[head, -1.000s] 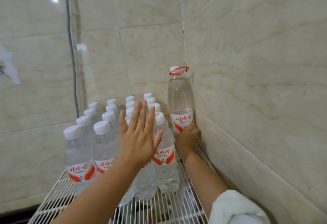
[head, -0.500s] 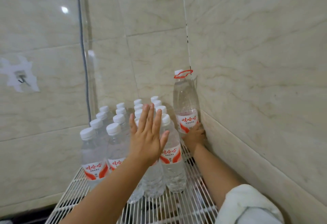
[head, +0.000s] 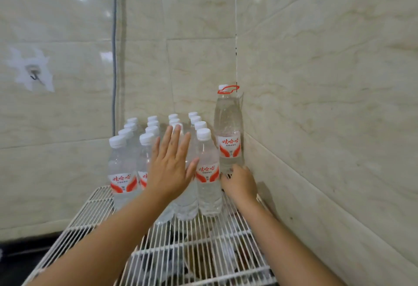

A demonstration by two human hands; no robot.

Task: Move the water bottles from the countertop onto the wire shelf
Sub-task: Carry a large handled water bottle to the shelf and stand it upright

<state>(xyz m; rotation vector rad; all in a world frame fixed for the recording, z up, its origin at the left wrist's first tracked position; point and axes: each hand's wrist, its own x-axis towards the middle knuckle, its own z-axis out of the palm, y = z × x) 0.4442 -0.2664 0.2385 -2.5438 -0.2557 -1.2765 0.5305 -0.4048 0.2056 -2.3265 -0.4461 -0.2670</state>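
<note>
Item: tall bottle (head: 229, 132), clear, white cap with red carry ring, red-and-white label. Stands upright on the wire shelf (head: 203, 236), long axis vertical, in the back right corner where two tiled walls (head: 328, 104) meet; touching or just beside the right-hand wall, exact contact unclear.

Item: small bottles (head: 208, 172), white caps, same label, upright in four close rows on the shelf, immediately left of the tall bottle.

Right hand (head: 241, 182): at the foot of the tall bottle, which rises directly above and just beyond it. Fingers curl toward the base; whether they grip it or only touch it cannot be told, as the fingertips are hidden. This is the nearer hand to the tall bottle.

Left hand (head: 170, 163): flat, fingers straight and together, palm toward the front small bottles, apparently steadying the block; contact likely but not certain.

Surface: white wire grid, front part bare, dark clutter dimly visible beneath it.

Room: glossy beige marbled tile; a grey cable (head: 114, 59) running down the left wall; a wall hook (head: 34, 75) on a pale patch. No table in view.

Judgement: final seating of the tall bottle into the corner.
</note>
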